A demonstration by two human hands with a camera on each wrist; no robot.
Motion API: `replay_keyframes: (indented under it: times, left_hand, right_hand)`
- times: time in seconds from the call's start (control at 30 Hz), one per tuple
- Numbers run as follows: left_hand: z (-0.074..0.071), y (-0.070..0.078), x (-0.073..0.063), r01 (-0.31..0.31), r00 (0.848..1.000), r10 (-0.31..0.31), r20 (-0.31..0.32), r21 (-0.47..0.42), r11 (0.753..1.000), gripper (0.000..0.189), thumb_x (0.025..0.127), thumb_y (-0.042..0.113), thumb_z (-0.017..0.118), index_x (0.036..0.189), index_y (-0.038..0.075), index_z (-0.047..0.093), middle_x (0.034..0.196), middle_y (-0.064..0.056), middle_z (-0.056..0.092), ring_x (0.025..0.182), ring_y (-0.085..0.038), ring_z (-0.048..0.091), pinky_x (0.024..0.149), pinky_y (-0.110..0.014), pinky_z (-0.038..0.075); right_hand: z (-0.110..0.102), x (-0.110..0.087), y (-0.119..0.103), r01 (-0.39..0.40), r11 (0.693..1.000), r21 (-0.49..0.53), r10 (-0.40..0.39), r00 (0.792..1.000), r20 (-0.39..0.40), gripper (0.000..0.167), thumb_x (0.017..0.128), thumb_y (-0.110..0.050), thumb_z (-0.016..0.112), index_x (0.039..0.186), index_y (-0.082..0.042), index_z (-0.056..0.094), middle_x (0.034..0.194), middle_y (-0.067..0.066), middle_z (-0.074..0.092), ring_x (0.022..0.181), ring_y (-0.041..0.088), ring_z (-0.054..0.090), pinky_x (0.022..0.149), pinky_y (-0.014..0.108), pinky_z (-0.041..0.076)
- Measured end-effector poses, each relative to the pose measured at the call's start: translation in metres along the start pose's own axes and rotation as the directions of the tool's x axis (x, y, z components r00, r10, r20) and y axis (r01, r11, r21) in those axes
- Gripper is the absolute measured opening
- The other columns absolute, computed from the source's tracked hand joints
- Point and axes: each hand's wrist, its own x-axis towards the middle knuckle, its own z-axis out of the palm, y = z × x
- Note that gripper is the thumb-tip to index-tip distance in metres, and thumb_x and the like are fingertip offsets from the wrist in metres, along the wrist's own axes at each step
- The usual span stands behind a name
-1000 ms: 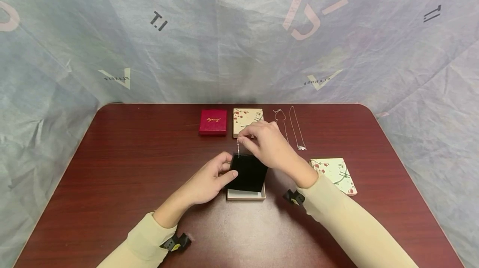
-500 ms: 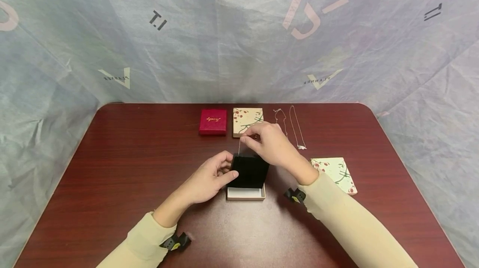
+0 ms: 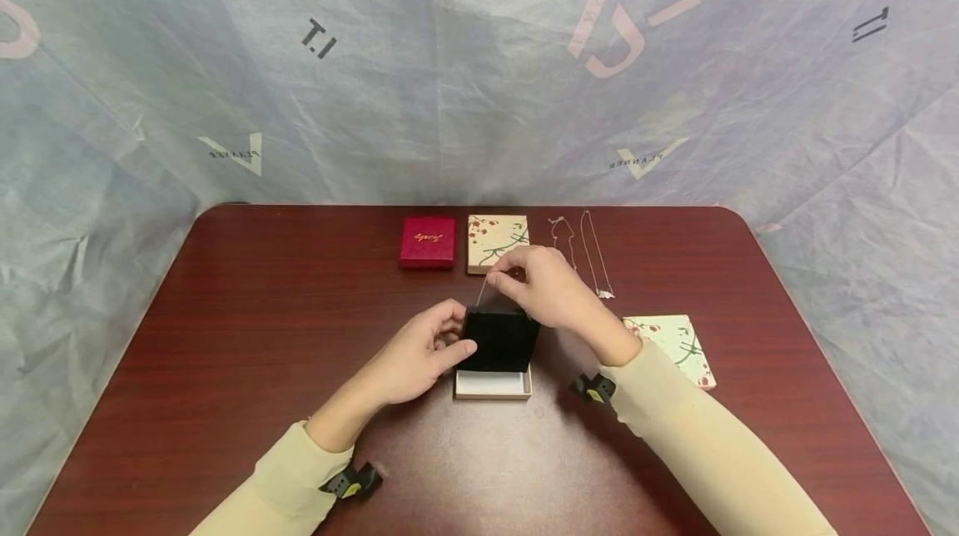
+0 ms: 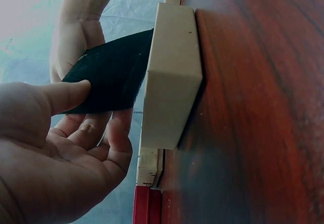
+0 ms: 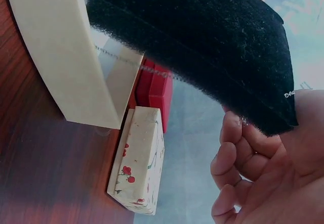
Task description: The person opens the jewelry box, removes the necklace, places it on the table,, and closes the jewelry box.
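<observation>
A black velvet pad [image 3: 500,343] stands tilted over an open cream box [image 3: 493,390], its far edge raised. My left hand [image 3: 415,359] holds the pad's left side, thumb on the face and fingers behind, as the left wrist view shows. With thumb and forefinger my right hand [image 3: 545,288] pinches a fine chain [image 3: 482,292] above the pad's top left corner. In the right wrist view a stretch of chain [image 5: 162,74] passes under the pad, and a short bit of it shows at the pad's edge near the right hand. The fingertips on the chain are partly hidden there.
A red box [image 3: 427,243] and a closed flowered box [image 3: 490,230] stand at the back. Right of them lie a thin chain [image 3: 571,249] and a necklace [image 3: 597,257] with a pendant. A flowered lid [image 3: 674,344] lies by the right forearm. Fabric walls surround the table.
The pad has tipped up further, showing more of the box's white inside. My right hand has shifted slightly right with the chain, which now slants. The left hand keeps its hold.
</observation>
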Motion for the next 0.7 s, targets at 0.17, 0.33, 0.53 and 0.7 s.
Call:
replay_keyframes:
  times: [0.17, 0.33, 0.53, 0.7]
  left_hand:
    - [0.000, -0.001, 0.000, 0.009, 1.000, -0.009, -0.010, 0.011, 1.000, 0.016, 0.102, 0.009, 0.071, 0.114, 0.007, 0.060, 0.103, -0.003, 0.068, 0.093, -0.019, 0.065, 0.078, -0.030, 0.053]
    - [0.000, -0.001, -0.001, 0.019, 1.000, -0.019, -0.022, 0.020, 1.000, 0.017, 0.102, 0.010, 0.071, 0.114, 0.006, 0.059, 0.102, -0.005, 0.065, 0.094, -0.020, 0.064, 0.079, -0.032, 0.053]
    - [-0.001, -0.001, -0.001, 0.039, 0.999, -0.039, -0.027, 0.008, 0.999, 0.017, 0.102, 0.010, 0.071, 0.114, 0.005, 0.059, 0.104, -0.005, 0.067, 0.097, -0.020, 0.065, 0.081, -0.033, 0.054]
    - [-0.001, 0.000, 0.000, 0.077, 0.996, -0.077, -0.040, 0.003, 0.997, 0.020, 0.102, 0.009, 0.069, 0.118, 0.003, 0.058, 0.106, -0.006, 0.069, 0.099, -0.021, 0.064, 0.084, -0.033, 0.054]
  right_hand:
    - [0.000, 0.001, 0.006, -0.015, 1.000, 0.008, 0.015, 1.000, 0.004, 0.012, 0.101, -0.023, 0.074, 0.096, -0.014, 0.080, 0.103, -0.002, 0.076, 0.100, 0.018, 0.068, 0.091, 0.042, 0.053]
    - [-0.002, 0.000, 0.009, -0.018, 0.999, 0.027, 0.018, 1.000, 0.012, 0.013, 0.101, -0.022, 0.073, 0.097, -0.012, 0.080, 0.101, -0.001, 0.076, 0.102, 0.020, 0.069, 0.093, 0.043, 0.054]
    - [-0.006, -0.001, 0.012, -0.047, 0.998, 0.048, 0.045, 0.998, 0.037, 0.014, 0.102, -0.023, 0.072, 0.099, -0.012, 0.080, 0.102, -0.001, 0.076, 0.104, 0.021, 0.068, 0.096, 0.045, 0.052]
    - [-0.009, -0.002, 0.016, -0.068, 0.995, 0.074, 0.065, 0.997, 0.047, 0.014, 0.104, -0.022, 0.069, 0.100, -0.014, 0.080, 0.101, -0.002, 0.075, 0.095, 0.020, 0.062, 0.090, 0.043, 0.049]
